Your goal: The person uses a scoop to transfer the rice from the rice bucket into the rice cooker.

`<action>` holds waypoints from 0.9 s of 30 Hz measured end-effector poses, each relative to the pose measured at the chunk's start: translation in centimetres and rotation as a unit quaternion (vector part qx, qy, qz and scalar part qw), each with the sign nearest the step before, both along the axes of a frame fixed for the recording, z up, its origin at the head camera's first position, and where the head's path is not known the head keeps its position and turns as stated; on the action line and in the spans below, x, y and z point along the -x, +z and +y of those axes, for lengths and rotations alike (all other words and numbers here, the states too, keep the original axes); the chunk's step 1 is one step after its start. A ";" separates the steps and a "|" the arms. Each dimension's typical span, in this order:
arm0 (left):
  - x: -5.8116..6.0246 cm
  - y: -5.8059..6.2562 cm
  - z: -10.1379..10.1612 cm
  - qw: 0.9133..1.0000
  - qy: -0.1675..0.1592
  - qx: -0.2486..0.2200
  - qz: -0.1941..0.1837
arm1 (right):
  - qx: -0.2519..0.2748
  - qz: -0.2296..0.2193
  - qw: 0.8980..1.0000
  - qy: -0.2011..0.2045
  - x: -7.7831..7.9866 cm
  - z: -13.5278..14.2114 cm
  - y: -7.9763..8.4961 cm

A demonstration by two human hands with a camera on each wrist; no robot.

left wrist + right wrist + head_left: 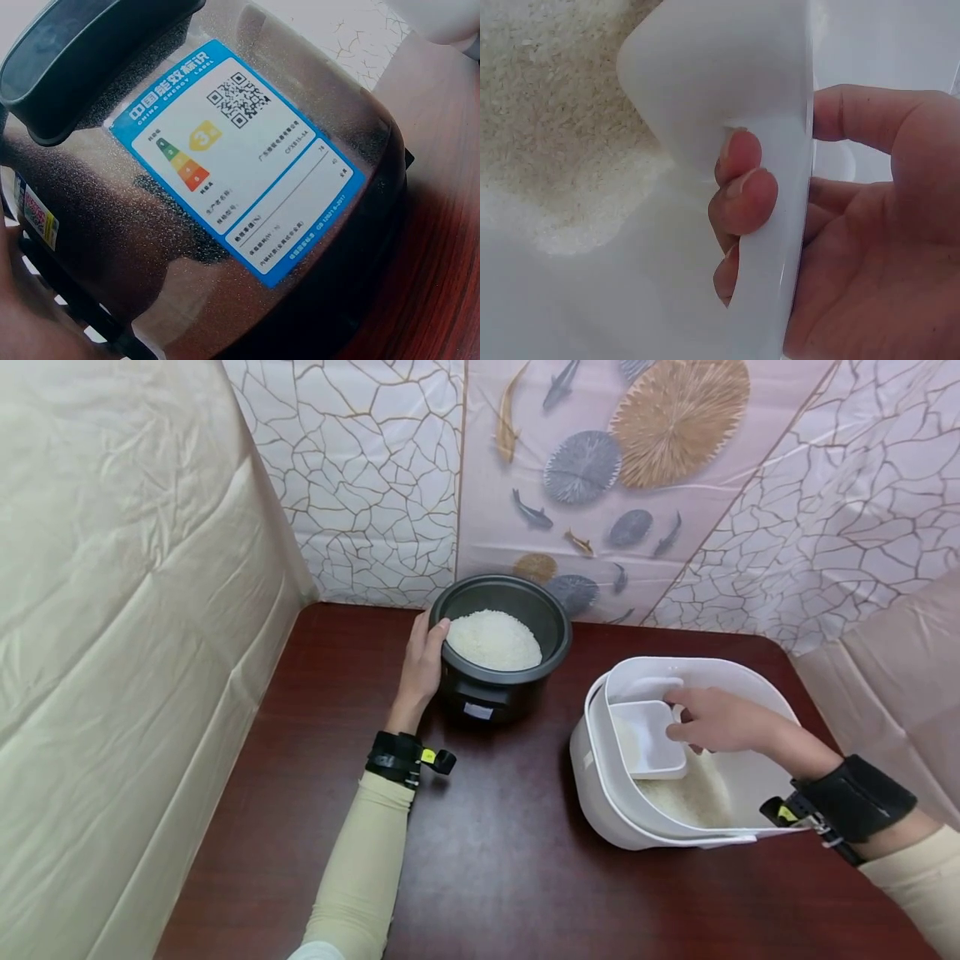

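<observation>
A black rice cooker (487, 697) stands near the back wall, its open pot holding a mound of white rice (495, 641). My left hand (423, 664) grips its left side, thumb at the rim; the left wrist view shows the cooker's energy label (240, 165) close up. At the right, my right hand (712, 718) reaches into a white rice bin (600, 793). Its fingers curl round the handle of a white scoop (652, 739), seen edge-on in the right wrist view, with a little rice inside. Loose rice (562, 112) lies below the scoop in the bin.
Both containers stand on a dark red-brown table (480, 860). Behind it hangs a patterned wall cloth (375, 485), and a cream cloth (135, 610) lines the left side. The bin's white carrying handle (720, 841) lies along its front.
</observation>
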State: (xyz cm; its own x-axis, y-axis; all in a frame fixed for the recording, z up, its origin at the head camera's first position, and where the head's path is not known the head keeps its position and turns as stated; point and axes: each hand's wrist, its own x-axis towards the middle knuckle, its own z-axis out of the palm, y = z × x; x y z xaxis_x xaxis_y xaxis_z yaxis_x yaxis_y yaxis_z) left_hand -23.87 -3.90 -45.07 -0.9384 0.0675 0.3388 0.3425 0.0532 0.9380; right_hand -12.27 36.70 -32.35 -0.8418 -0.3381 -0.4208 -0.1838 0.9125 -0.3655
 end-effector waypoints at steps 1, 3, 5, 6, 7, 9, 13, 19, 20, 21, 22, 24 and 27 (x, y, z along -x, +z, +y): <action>0.0 0.0 0.0 1.000 0.002 0.002 0.000 | 0.006 -0.001 1.000 0.000 0.0 0.1 -0.1; -0.1 -0.1 0.0 1.000 0.004 0.003 0.001 | 0.019 -0.009 1.000 -0.003 0.0 0.2 -0.1; -0.1 0.0 0.0 1.000 0.003 0.003 0.002 | 0.030 -0.019 0.999 -0.004 0.1 0.5 -0.2; -0.1 0.0 0.0 1.000 0.002 0.003 0.002 | 0.035 -0.024 0.999 -0.006 0.2 0.6 -0.2; -0.1 0.0 0.0 1.000 0.001 0.004 0.002 | 0.040 -0.028 0.999 -0.007 0.3 0.7 -0.2; -0.1 0.0 -0.1 1.000 0.000 0.003 0.001 | 0.051 -0.034 0.998 -0.007 0.4 1.0 -0.2; -0.1 -0.1 -0.1 1.000 0.002 -0.001 0.001 | 0.075 -0.043 0.996 -0.004 0.6 1.3 -0.1; 0.0 -0.1 0.0 1.000 0.003 -0.003 0.001 | 0.097 -0.053 0.994 -0.005 0.4 1.3 0.2; -0.1 -0.1 0.1 1.000 0.004 -0.003 0.002 | 0.096 -0.051 0.994 -0.001 0.3 1.3 0.3; -0.1 -0.1 0.1 1.000 0.005 -0.003 0.002 | 0.094 -0.048 0.994 0.002 0.3 1.3 0.4; -0.1 -0.1 0.1 1.000 0.005 -0.003 0.001 | 0.089 -0.045 0.995 0.006 0.2 1.2 0.5; -0.1 -0.1 0.1 1.000 0.006 -0.002 0.001 | 0.074 -0.036 0.997 0.014 0.1 1.1 0.7; -0.1 0.0 0.1 1.000 0.007 -0.001 0.002 | 0.045 -0.021 0.999 0.022 -0.2 0.8 1.2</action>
State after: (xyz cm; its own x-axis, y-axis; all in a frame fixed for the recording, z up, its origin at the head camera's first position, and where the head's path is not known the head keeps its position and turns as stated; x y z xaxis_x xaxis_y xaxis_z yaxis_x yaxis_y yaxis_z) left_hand -23.75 -3.80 -45.10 -0.9377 0.0531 0.3434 0.3462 0.0555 0.9365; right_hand -12.11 37.54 -31.19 -0.8071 -0.4129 -0.4220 -0.2065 0.8671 -0.4534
